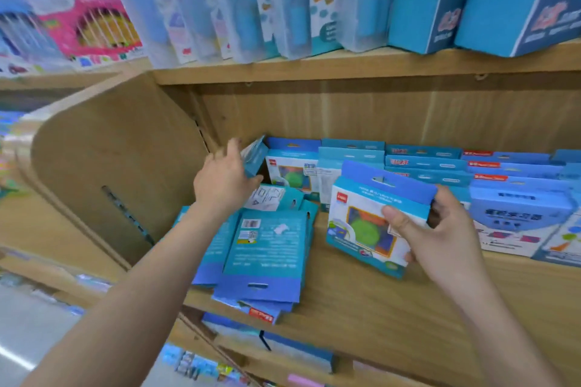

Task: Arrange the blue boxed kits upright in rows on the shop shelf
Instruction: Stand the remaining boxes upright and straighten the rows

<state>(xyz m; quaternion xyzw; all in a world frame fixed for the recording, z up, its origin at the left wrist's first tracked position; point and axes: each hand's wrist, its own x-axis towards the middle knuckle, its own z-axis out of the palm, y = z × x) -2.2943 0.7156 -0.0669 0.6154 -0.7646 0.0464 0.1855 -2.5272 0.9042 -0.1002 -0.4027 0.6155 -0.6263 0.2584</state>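
Note:
My right hand (440,236) grips a blue boxed kit (371,220) by its right side, thumb across the front, holding it upright just above the wooden shelf (393,308). My left hand (224,179) reaches to the back left of the shelf and holds a tilted blue kit (254,155) by its edge. Upright kits (292,166) stand in rows against the back. A loose pile of kits (267,254) lies flat, face down, at the shelf's front left.
More blue boxes (518,207) stand in rows at the right of the shelf. The upper shelf (377,63) carries tall blue and clear packs. A wooden side panel (110,166) bounds the left. Lower shelves hold further goods.

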